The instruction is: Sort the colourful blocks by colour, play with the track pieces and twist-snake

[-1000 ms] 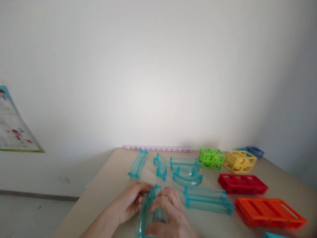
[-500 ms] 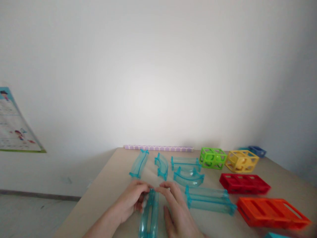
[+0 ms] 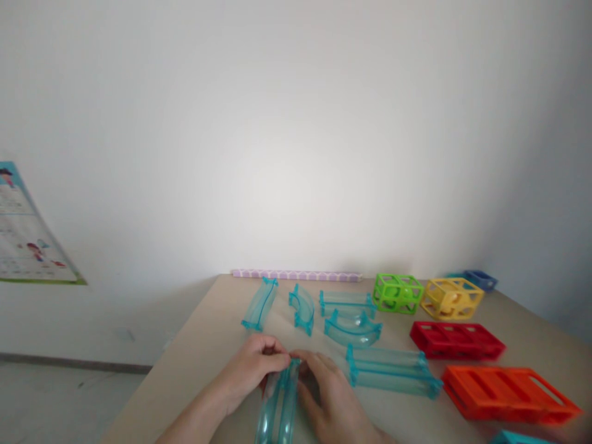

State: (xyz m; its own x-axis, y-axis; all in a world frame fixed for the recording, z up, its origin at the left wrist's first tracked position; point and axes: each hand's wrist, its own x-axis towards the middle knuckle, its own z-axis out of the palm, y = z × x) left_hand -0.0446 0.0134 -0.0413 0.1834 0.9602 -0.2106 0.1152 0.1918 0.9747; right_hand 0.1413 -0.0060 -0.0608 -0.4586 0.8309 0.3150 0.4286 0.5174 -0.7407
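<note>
A long clear-teal track piece [image 3: 277, 407] lies on the beige table [image 3: 208, 345] at the bottom middle, running toward me. My left hand [image 3: 252, 370] pinches its far end from the left, fingers closed. From the right, my right hand [image 3: 328, 398] grips the same end with its fingers curled over the piece. Just beyond the hands lie more teal track pieces: a straight one [image 3: 259, 304], a curved one [image 3: 301, 309], another straight one [image 3: 346, 303], a second curved one [image 3: 352, 328] and a long pair [image 3: 391, 371].
To the right stand a green cage block [image 3: 396, 293], a yellow cage block [image 3: 451, 299], a red frame [image 3: 456, 340] and an orange frame [image 3: 509, 394]. A purple strip [image 3: 296, 275] lies along the wall. The table's left edge drops to the floor. A poster [image 3: 28, 234] hangs at left.
My right hand lifted off the track piece and spread, then closed again on its far end. The left hand kept its pinch there. The piece shifted slightly.
</note>
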